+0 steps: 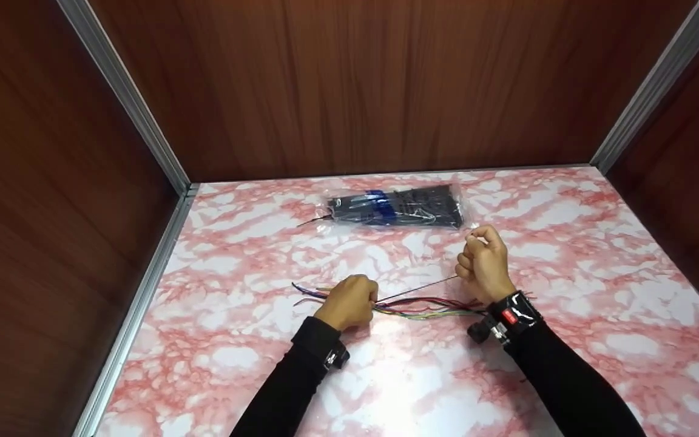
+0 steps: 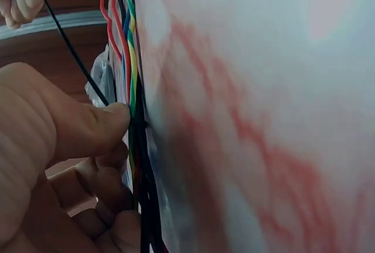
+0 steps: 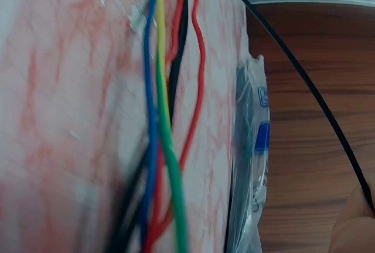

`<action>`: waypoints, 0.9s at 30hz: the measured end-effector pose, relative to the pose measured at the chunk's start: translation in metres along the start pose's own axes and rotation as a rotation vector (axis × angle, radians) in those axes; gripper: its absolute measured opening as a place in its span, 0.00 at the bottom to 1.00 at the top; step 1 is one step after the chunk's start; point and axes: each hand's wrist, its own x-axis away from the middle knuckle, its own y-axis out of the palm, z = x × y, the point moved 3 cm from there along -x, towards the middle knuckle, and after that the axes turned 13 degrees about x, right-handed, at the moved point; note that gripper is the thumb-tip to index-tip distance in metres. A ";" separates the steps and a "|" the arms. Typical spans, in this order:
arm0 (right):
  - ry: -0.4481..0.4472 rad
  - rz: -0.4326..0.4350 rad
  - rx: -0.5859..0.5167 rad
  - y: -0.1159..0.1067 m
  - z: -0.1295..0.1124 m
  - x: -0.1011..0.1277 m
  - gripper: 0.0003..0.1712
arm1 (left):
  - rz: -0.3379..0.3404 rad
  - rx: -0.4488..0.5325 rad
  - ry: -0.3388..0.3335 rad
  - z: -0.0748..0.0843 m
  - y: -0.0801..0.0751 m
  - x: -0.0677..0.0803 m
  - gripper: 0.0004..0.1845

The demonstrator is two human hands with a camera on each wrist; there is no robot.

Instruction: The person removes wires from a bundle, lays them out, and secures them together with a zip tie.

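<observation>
While the left hand (image 1: 349, 301) pinches the coloured wires (image 1: 428, 309) on the desk (image 1: 568, 243), the right hand (image 1: 484, 264) grips a black cable tie (image 1: 416, 289).

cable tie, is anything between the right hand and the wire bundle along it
Nothing visible. The black cable tie runs free from the left hand, which pinches it at the wire bundle, up to the right hand gripping its tail. The bag of ties lies farther back.

Head cam: high, looking down at the pink marbled tabletop (image 1: 568, 243). Both wrist cams: close, rolled sideways, skimming the tabletop. All three share the bundle of coloured wires (image 1: 428, 308) (image 2: 130, 48) (image 3: 164, 118).
</observation>
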 end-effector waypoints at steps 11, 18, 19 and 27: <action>0.045 0.065 0.011 -0.013 -0.004 -0.011 0.05 | -0.010 -0.063 -0.004 0.009 0.010 0.000 0.12; 0.114 0.036 0.497 -0.042 -0.010 -0.004 0.23 | 0.112 -0.283 0.105 0.023 0.019 -0.003 0.06; 0.114 0.010 0.650 -0.045 -0.010 0.001 0.28 | 0.132 -0.278 0.112 0.023 0.020 -0.001 0.06; -0.289 -0.504 1.580 -0.038 0.006 0.053 0.12 | 0.055 -0.182 0.095 0.020 0.010 0.009 0.04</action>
